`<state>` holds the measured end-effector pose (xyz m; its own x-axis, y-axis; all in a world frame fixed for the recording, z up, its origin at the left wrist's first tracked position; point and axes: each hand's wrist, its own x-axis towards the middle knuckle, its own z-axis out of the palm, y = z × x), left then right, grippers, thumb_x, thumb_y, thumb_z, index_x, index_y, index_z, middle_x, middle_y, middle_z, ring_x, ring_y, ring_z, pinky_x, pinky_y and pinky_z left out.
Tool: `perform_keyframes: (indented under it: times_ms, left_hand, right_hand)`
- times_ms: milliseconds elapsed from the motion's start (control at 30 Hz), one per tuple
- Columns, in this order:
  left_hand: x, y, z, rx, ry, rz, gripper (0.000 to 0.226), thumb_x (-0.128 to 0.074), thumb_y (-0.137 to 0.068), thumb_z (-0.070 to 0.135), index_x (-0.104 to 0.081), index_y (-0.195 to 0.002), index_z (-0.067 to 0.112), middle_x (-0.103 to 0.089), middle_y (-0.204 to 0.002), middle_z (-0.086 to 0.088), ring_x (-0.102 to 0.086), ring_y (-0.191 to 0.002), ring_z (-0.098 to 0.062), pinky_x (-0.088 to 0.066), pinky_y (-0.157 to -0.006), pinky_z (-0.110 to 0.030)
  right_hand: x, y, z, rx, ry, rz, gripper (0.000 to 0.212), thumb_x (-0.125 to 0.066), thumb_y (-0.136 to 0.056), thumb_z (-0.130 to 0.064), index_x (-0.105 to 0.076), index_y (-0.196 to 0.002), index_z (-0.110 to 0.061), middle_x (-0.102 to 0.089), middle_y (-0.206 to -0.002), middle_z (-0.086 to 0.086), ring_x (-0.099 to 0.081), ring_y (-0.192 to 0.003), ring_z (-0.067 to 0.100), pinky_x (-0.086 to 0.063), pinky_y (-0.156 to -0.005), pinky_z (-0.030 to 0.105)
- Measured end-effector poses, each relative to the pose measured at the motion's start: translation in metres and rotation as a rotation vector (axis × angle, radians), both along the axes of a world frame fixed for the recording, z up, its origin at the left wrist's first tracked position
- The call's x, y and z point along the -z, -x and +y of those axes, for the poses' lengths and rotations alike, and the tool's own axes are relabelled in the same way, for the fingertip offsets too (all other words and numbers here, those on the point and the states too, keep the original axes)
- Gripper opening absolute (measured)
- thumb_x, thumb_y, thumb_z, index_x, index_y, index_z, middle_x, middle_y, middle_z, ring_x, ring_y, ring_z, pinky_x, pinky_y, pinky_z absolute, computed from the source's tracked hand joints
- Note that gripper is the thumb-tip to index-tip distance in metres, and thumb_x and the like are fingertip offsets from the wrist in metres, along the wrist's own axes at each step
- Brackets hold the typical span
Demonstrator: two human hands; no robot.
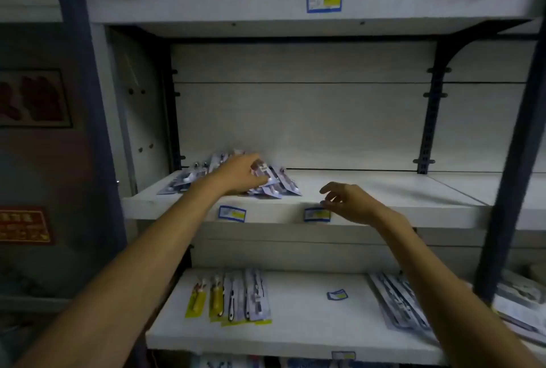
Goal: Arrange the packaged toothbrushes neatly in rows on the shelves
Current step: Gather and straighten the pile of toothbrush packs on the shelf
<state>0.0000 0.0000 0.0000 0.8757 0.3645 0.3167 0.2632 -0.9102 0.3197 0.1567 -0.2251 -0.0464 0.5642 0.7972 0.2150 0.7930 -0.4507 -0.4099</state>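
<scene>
1. Middle shelf [369, 190]: loose pile of packaged toothbrushes [266, 184] at its left end.
2. Left hand [239, 172]: on the pile, fingers curled around one pack [261, 167].
3. Right hand [345, 202]: above the shelf's front edge, fingers loosely spread, holding nothing.
4. Lower shelf [301, 326]: row of packs [233, 296] at left, a further stack [396, 299] at right, one loose price label [337, 294] between them.

White store shelves: the middle shelf [369, 190] carries a loose heap of packaged toothbrushes [266, 184] at its nine o'clock end. On the lower shelf [295, 317], a neat row of packs [233, 296] lies at nine o'clock, a loose price tag [336, 294] mid-shelf, more packs [396, 299] at three o'clock.
</scene>
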Motion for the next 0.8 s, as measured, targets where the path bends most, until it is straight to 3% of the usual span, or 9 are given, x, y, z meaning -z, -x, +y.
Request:
perform_keyframes:
  times_ms: [100, 300, 533, 600, 800]
  left_hand:
    - [0.0, -0.012, 0.036, -0.056, 0.035, -0.13, 0.046, -0.066, -0.085, 0.032, -0.055, -0.127, 0.016, -0.06, -0.126, -0.007, -0.058, -0.108, -0.024, -0.048, -0.092, -0.037]
    - [0.013, -0.051, 0.091, -0.179, 0.028, -0.066, 0.065, -0.067, -0.081, 0.048, -0.048, -0.135, 0.017, -0.047, -0.142, -0.011, -0.045, -0.127, -0.032, -0.042, -0.101, -0.042]
    - [0.022, -0.098, 0.101, -0.288, -0.002, 0.142, 0.094, -0.06, -0.076, 0.068, -0.028, -0.151, 0.022, -0.017, -0.159, -0.019, -0.009, -0.146, -0.042, -0.012, -0.117, -0.056]
    - [0.019, -0.102, 0.097, -0.319, 0.01, 0.156, 0.095, -0.065, -0.072, 0.067, -0.032, -0.149, 0.022, -0.018, -0.158, -0.019, -0.008, -0.146, -0.043, -0.012, -0.117, -0.058]
    - [0.011, -0.106, 0.092, -0.4, -0.041, 0.142, 0.065, -0.072, -0.076, 0.053, -0.054, -0.132, 0.023, -0.041, -0.147, -0.014, -0.029, -0.139, -0.038, -0.019, -0.113, -0.055]
  right_hand:
    - [-0.002, -0.01, 0.03, 0.025, -0.073, 0.011, 0.035, -0.056, -0.094, -0.03, -0.052, -0.128, -0.022, -0.063, -0.121, 0.004, -0.061, -0.101, 0.018, -0.052, -0.085, 0.028]
    - [0.003, -0.033, 0.076, 0.06, -0.139, -0.057, 0.031, -0.055, -0.095, -0.028, -0.054, -0.124, -0.021, -0.065, -0.116, 0.002, -0.059, -0.095, 0.01, -0.049, -0.082, 0.023]
    - [0.003, -0.057, 0.096, 0.052, -0.189, -0.061, 0.03, -0.056, -0.094, -0.028, -0.056, -0.123, -0.021, -0.065, -0.112, -0.002, -0.061, -0.094, 0.011, -0.05, -0.083, 0.024]
    - [0.003, -0.062, 0.099, 0.04, -0.19, -0.063, 0.03, -0.056, -0.094, -0.027, -0.056, -0.123, -0.022, -0.065, -0.111, -0.003, -0.061, -0.094, 0.01, -0.049, -0.081, 0.022]
    - [-0.002, -0.077, 0.102, 0.019, -0.257, -0.031, 0.029, -0.056, -0.094, -0.028, -0.059, -0.121, -0.02, -0.066, -0.108, -0.003, -0.06, -0.092, 0.011, -0.043, -0.07, 0.014]
